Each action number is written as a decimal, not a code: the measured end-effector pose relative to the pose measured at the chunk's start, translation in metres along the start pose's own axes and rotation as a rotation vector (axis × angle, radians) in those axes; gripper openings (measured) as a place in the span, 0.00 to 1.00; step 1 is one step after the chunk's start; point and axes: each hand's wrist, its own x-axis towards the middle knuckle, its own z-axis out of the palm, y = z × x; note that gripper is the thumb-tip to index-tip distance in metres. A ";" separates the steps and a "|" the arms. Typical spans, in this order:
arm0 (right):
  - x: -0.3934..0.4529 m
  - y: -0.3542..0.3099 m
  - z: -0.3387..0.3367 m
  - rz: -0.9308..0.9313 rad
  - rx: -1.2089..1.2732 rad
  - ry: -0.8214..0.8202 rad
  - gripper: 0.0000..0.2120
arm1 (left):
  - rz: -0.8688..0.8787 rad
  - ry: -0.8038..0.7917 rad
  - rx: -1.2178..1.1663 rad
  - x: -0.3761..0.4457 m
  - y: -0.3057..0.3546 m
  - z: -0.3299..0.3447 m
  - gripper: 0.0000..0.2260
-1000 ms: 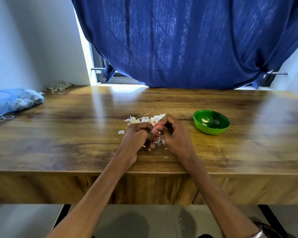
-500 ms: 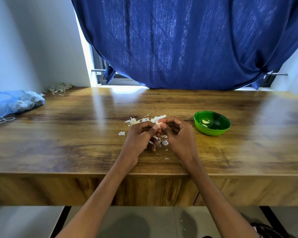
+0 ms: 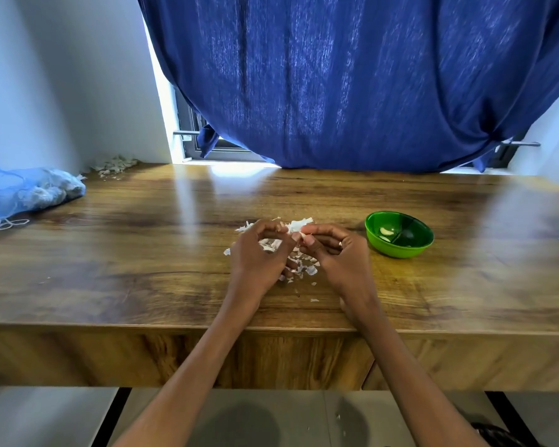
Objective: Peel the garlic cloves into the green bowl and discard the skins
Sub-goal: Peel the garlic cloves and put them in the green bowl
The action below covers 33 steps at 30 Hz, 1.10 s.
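My left hand [image 3: 259, 259] and my right hand [image 3: 339, 256] meet over the middle of the wooden table [image 3: 142, 253]. Their fingertips pinch a small garlic clove [image 3: 299, 235], mostly hidden by the fingers. Loose white garlic skins [image 3: 304, 269] lie scattered under and behind the hands. To the right of my right hand stands the green bowl [image 3: 399, 250], holding a peeled clove [image 3: 387, 231].
A blue mesh bag [image 3: 29, 191] with garlic lies at the table's far left. A small pile of skins [image 3: 115, 164] sits in the back left corner. A blue curtain [image 3: 352, 82] hangs behind the table. The table's front edge runs just below my wrists.
Both hands have lifted slightly and drawn a little apart at the wrists, fingertips still together on the clove. More skin flakes show on the table between them.
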 end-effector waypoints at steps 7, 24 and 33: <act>-0.002 -0.002 -0.001 0.096 0.089 -0.025 0.09 | 0.192 0.048 0.151 -0.008 0.009 0.001 0.03; -0.002 -0.001 0.002 0.071 -0.009 -0.044 0.07 | 0.315 0.041 0.160 -0.011 0.008 0.003 0.02; -0.001 -0.003 -0.001 0.187 0.178 -0.088 0.06 | 0.347 0.003 0.129 -0.011 0.009 0.003 0.04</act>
